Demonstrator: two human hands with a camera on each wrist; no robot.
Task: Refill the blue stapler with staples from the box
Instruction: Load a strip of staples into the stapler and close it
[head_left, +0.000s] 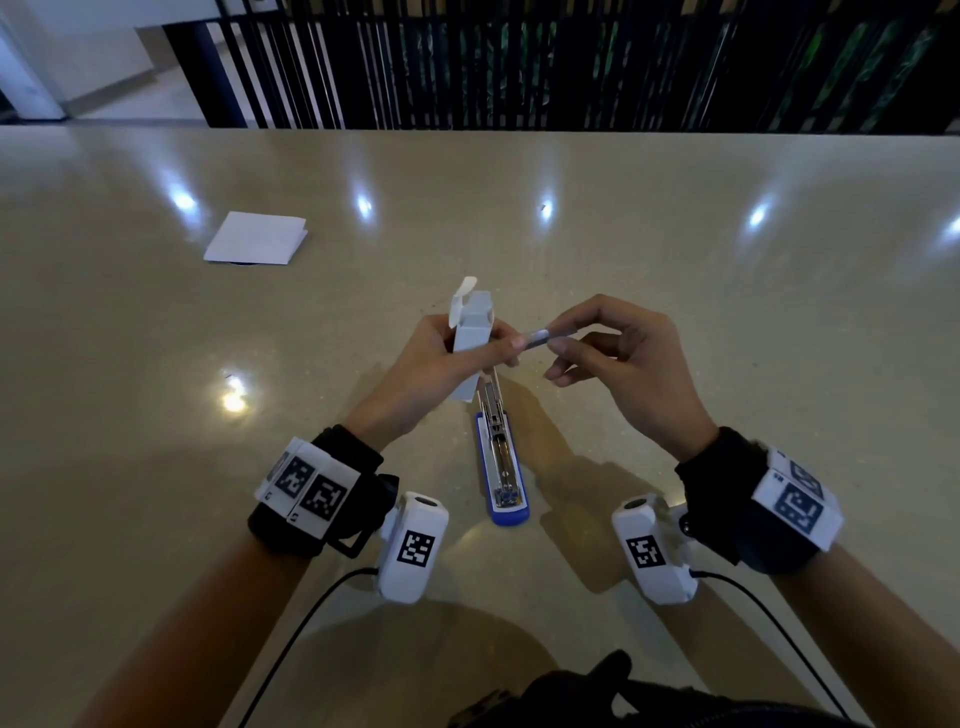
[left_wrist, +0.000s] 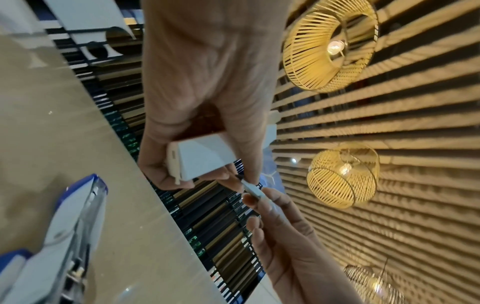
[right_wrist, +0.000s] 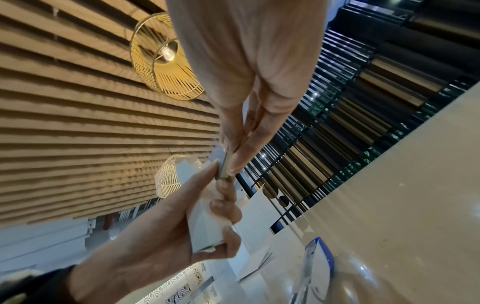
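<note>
- A folded white paper (head_left: 256, 239) is seen lying flat on the beige table (head_left: 675, 291), far left and well apart from the hands.
- The left hand (head_left: 441, 364) is held raised above the table; its fingers are curled round a small white box (head_left: 470, 338), whose top flap is open and pointing away from the person.
- The left thumb and forefinger tip are also closed on the near end of a grey strip of staples (head_left: 550, 335).
- The blue stapler (head_left: 501, 467) is found on the table between the two wrists, below the hands, opened out with its metal magazine exposed; neither hand touches it.
- The strip's other end is pinched between thumb and forefinger of the right hand (head_left: 623, 358); the remaining fingers are loosely curled and hold nothing.
</note>
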